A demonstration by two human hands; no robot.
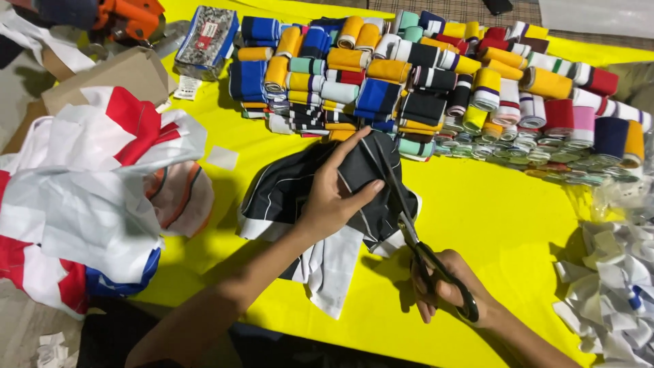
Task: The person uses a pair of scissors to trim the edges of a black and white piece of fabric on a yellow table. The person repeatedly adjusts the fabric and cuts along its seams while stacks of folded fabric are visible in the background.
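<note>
Left hand [332,199] pinching dark cloth [300,184]; right hand [446,286] clenched on scissors [415,232]. Keep cloth taut beside left grip, blades clear of fingertips [375,185].

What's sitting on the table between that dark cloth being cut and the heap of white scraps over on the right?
Only bare yellow table cover lies between the black fabric and the white scraps, as the head view shows.
</note>
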